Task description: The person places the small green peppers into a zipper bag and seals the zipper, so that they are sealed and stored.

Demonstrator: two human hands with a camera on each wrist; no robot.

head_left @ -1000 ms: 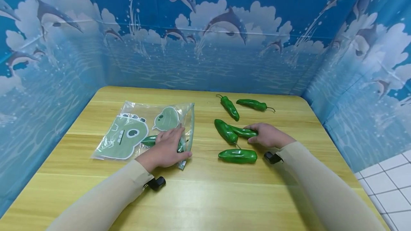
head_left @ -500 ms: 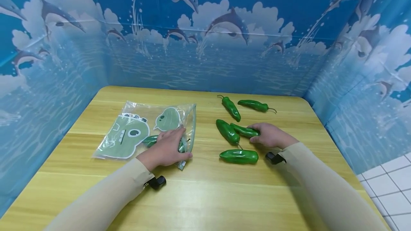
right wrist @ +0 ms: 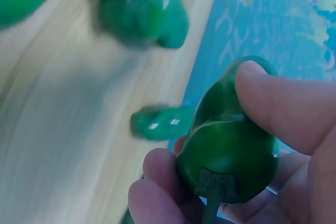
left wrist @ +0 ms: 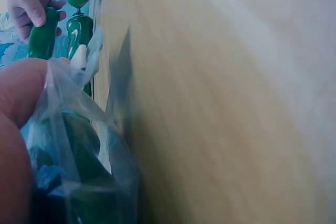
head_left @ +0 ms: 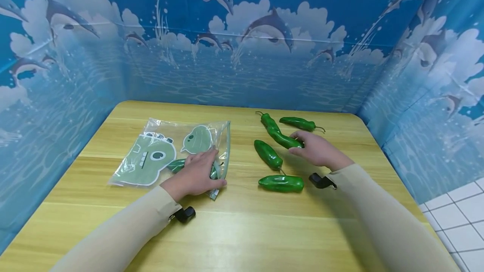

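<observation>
In the head view my left hand (head_left: 194, 173) lies over a clear printed zip bag (head_left: 149, 160), thumb spread past the bag's right edge. A green chili pepper (head_left: 176, 166) lies inside, partly under the hand. The left wrist view shows bag film (left wrist: 73, 145) in front of the thumb, with the finger contact partly hidden. My right hand (head_left: 315, 149) grips another green chili pepper (right wrist: 231, 153) near its stem end, thumb on one side and fingers on the other. In the head view, its far end overlaps the back-left pepper (head_left: 266, 123).
Three more green peppers lie on the wooden table (head_left: 242, 230): one at the back right (head_left: 298, 123), one at the middle (head_left: 268, 154), one nearer the front (head_left: 281, 183). A dolphin-print curtain (head_left: 242, 74) borders the table's back and sides.
My right hand has moved the gripped pepper up and away from the middle pepper, toward the table's back. The left hand and the bag stay about the same.
</observation>
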